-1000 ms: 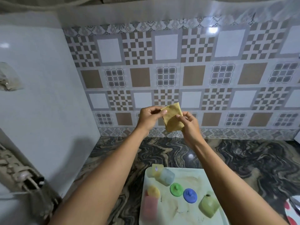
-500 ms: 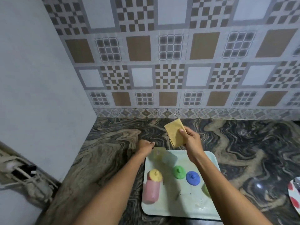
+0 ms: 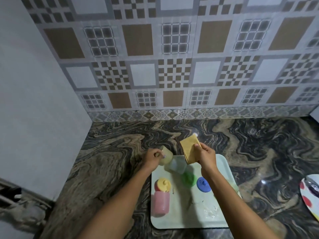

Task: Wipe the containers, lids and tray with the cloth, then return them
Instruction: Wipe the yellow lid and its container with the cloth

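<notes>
Gripping | right hand (image 3: 206, 157): cloth (image 3: 189, 150), long axis toward wall (image 3: 172, 66) | left hand (image 3: 152, 158): container (image 3: 167, 156)

Both forearms extended forward; left grip (image 3: 152, 158) curled round yellow container (image 3: 167, 154), right grip (image 3: 205, 155) pinching folded cloth (image 3: 189, 150).

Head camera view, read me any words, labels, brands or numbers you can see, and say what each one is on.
No text can be read.
Small purplish mark on the pale yellow container that the left hand grips: too blurred to read.
Cloth in the right hand, tray, pink container, green lid, blue lid: no lettering shows.
</notes>
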